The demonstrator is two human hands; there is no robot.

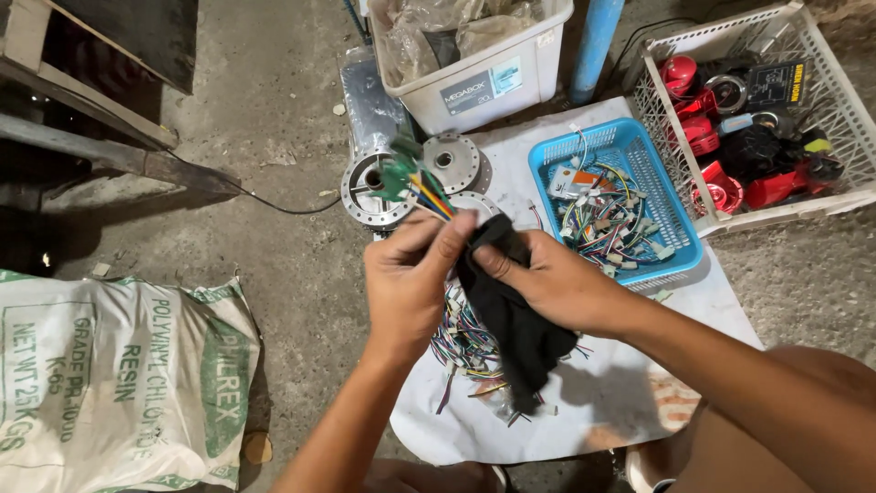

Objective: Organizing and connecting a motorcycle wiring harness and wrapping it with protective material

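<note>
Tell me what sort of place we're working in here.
Probably an informal repair or salvage workshop, working on a bare concrete floor. Signs: round metal hub parts, a blue basket of wire connectors, and a white crate of red and black vehicle parts.

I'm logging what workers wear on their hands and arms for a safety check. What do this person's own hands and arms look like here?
Both are bare. The left hand and right hand have no gloves, and no rings, watch or wristband show. Both forearms are uncovered up to the frame edge, so no sleeves are in view. Fingernails look short. No bandages or markings can be made out.
</note>
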